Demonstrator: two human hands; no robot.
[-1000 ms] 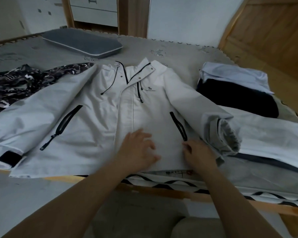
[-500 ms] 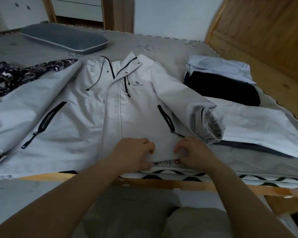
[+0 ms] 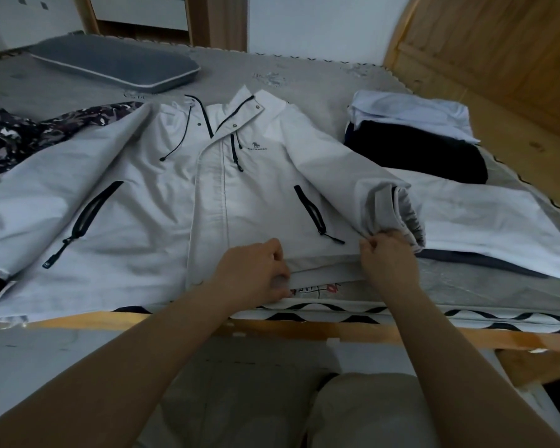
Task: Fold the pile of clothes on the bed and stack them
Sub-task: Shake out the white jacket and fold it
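1. While the jacket (image 3: 162, 202) lay face up on the bed (image 3: 304, 76), its hem was held at the near edge by both hands.
2. The left hand (image 3: 253, 273) was curled round the hem just beside the zip line, fingers tucked under the cloth and thumb on top.
3. The right hand (image 3: 388, 263) was seen pinching the hem's right corner, fingertips pressed together, just below the folded-in sleeve cuff (image 3: 398, 211).
4. The jacket's long axis ran away from the fingers, hem nearest and collar farthest; most of its body lay beyond and to the left of the left hand, with the other sleeve spread well out to that side.
5. The stack (image 3: 434, 150) of folded clothes lay beyond and to the right of the right hand, the nearer hand to it.
6. A patterned garment (image 3: 29, 137) lay far to the left, beyond the left hand.
7. A fold of the hem up toward the collar was judged the likely next move.
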